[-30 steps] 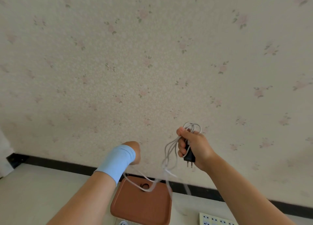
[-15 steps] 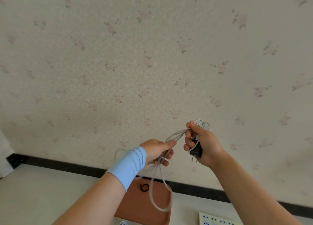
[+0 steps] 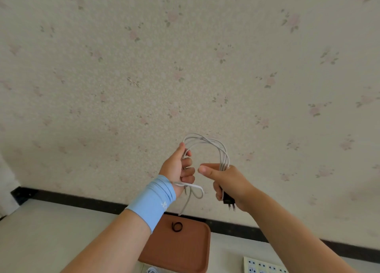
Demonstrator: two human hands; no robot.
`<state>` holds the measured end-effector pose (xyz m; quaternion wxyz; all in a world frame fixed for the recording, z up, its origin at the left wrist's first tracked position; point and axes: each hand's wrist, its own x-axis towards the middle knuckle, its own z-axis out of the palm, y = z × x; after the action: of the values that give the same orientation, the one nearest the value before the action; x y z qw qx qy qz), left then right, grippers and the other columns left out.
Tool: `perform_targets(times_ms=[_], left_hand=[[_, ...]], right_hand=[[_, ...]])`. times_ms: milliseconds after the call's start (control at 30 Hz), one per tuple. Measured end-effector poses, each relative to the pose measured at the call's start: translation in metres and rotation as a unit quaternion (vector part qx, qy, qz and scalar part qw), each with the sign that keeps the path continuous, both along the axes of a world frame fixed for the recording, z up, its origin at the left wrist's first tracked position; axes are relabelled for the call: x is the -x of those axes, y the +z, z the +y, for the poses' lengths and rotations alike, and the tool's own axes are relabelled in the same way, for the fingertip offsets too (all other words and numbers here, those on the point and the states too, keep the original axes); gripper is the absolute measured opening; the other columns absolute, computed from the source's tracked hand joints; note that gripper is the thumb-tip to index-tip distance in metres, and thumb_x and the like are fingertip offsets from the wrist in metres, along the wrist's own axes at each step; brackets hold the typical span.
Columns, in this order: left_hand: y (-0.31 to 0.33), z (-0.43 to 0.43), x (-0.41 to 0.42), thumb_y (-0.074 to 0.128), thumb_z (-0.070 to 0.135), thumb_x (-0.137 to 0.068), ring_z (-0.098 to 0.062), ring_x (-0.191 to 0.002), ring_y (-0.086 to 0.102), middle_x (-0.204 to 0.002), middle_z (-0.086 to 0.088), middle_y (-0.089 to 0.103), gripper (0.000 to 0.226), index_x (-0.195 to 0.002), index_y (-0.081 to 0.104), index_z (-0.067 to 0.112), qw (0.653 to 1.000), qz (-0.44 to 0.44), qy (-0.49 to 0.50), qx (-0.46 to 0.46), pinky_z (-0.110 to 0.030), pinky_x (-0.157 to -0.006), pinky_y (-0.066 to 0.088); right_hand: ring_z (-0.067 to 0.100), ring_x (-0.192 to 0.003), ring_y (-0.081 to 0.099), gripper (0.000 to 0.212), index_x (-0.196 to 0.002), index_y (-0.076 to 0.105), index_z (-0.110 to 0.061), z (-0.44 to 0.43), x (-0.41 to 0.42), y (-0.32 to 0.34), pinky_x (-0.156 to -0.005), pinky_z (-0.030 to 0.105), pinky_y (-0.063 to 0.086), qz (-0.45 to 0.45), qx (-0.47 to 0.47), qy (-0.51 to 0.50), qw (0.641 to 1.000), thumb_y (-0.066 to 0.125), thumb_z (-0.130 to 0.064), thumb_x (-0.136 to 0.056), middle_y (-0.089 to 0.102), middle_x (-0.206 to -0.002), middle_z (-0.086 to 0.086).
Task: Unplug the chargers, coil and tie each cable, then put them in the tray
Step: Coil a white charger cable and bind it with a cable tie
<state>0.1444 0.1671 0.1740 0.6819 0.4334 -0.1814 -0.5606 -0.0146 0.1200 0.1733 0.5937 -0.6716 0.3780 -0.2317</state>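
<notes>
One pale-blue wrist sleeve [image 3: 152,200] covers the left forearm. Above it the left hand [image 3: 177,166] is raised in front of the flowered wall [image 3: 144,67]. Its fingers [image 3: 188,170] are curled round one side of a white cable [image 3: 205,140] and its thumb lies straight up along the strands.

The single cable is gathered into several loops, about three or four strands. They arch up from the left hand and come down into the right hand, so the bundle spans from left to right between the two hands. Below the left hand a small loop and a loose tail of the same cable hang down toward the tray.

One reddish-brown tray [image 3: 185,252] lies on the pale surface by the black baseboard, well below the hands. One black elastic band [image 3: 177,227] lies in its far end. A bit of a second white cable [image 3: 152,270] shows at the bottom edge, just before the tray.

The right hand [image 3: 229,183] has its thumb stretched toward the left. Its fingers are closed round the cable strands and one black charger [image 3: 227,199]. The charger's long axis slants from upper left to lower right, and its two prongs point down and to the right.

One white power strip [image 3: 261,266] lies at the bottom right.
</notes>
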Motion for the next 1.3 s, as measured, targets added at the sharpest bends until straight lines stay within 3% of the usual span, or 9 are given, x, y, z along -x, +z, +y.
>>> perform_targets(times_ms=[200,267,367,533,667,867,1000,1067,1300], left_hand=[[0.009,0.001,0.011,0.032,0.059,-0.098,-0.008,-0.034,0.020,-0.048,0.006,0.025,0.058,-0.061,0.044,0.016,0.993,0.081,-0.014,0.087,-0.017,-0.042,0.012],[0.012,0.002,0.012,0.031,0.061,-0.097,-0.008,-0.032,0.021,-0.046,0.006,0.025,0.061,-0.057,0.042,0.017,0.990,0.085,-0.036,0.103,-0.016,-0.039,0.015],[0.015,0.005,0.012,0.028,0.064,-0.096,-0.007,-0.034,0.021,-0.046,0.006,0.024,0.062,-0.055,0.039,0.019,0.989,0.081,-0.031,0.122,-0.017,-0.040,0.014],[0.022,0.009,0.014,0.018,0.065,-0.097,-0.010,-0.038,0.017,-0.047,0.005,0.019,0.066,-0.052,0.032,0.019,0.988,-0.096,0.029,0.116,-0.023,-0.043,0.013],[0.020,0.012,0.026,0.018,0.061,-0.099,-0.013,-0.044,0.017,-0.048,0.003,0.021,0.063,-0.054,0.030,0.019,0.958,-0.241,0.104,0.114,-0.031,-0.047,0.012],[0.027,0.012,0.020,0.020,0.062,-0.099,-0.012,-0.040,0.016,-0.047,0.004,0.021,0.065,-0.053,0.032,0.019,0.983,-0.160,0.014,0.087,-0.025,-0.043,0.015],[0.027,0.012,0.005,0.028,0.062,-0.098,-0.010,-0.036,0.016,-0.048,0.005,0.018,0.064,-0.049,0.032,0.022,0.996,-0.048,0.030,0.069,-0.024,-0.043,0.011],[0.027,0.012,0.001,0.031,0.059,-0.099,-0.011,-0.036,0.015,-0.047,0.005,0.018,0.062,-0.049,0.030,0.022,0.998,-0.025,0.046,0.044,-0.023,-0.043,0.011],[0.035,0.011,0.001,0.033,0.042,-0.104,-0.015,-0.037,0.016,-0.043,0.003,0.018,0.057,-0.051,0.026,0.020,0.985,-0.152,0.079,-0.016,-0.026,-0.044,0.027]], right_hand=[[0.016,-0.046,0.041,0.059,-0.090,0.073,-0.012,0.017,-0.010,-0.009,-0.051,0.029,0.037,0.048,-0.046,0.128,0.990,0.084,-0.064,-0.062,0.052,-0.063,0.014],[0.014,-0.048,0.043,0.046,-0.092,0.073,-0.011,0.020,-0.009,-0.007,-0.049,0.026,0.039,0.052,-0.061,0.152,0.985,0.086,-0.050,-0.071,0.061,-0.080,0.018],[0.014,-0.050,0.041,0.027,-0.085,0.070,-0.010,0.018,-0.008,0.000,-0.051,0.025,0.039,0.051,-0.089,0.170,0.980,0.080,-0.034,-0.081,0.060,-0.077,0.016],[0.020,-0.053,0.036,0.050,-0.088,0.077,-0.009,0.016,-0.006,0.000,-0.055,0.031,0.036,-0.008,-0.173,0.160,0.972,0.052,-0.052,-0.088,0.046,-0.066,0.009],[0.014,-0.051,0.043,0.044,-0.062,0.073,-0.026,0.021,-0.007,0.003,-0.053,0.025,0.040,0.016,-0.123,0.174,0.977,0.071,-0.068,-0.074,0.047,-0.064,0.001],[0.013,-0.049,0.039,0.029,-0.063,0.055,-0.019,0.015,-0.011,-0.002,-0.052,0.025,0.035,0.070,-0.102,0.178,0.976,0.079,-0.023,-0.079,0.044,-0.059,0.001],[0.015,-0.056,0.041,0.030,-0.082,0.063,-0.007,0.012,-0.011,0.007,-0.055,0.027,0.038,0.178,0.000,0.196,0.964,0.076,-0.032,-0.071,0.056,-0.070,0.010],[0.019,-0.065,0.044,0.031,-0.075,0.060,-0.014,0.009,-0.009,0.011,-0.062,0.030,0.041,0.227,0.037,0.231,0.945,0.079,-0.037,-0.066,0.065,-0.089,0.023],[0.017,-0.070,0.049,0.029,-0.070,0.062,-0.017,0.005,-0.012,0.008,-0.074,0.032,0.043,0.321,0.103,0.265,0.903,0.084,-0.035,-0.069,0.055,-0.070,-0.002]])
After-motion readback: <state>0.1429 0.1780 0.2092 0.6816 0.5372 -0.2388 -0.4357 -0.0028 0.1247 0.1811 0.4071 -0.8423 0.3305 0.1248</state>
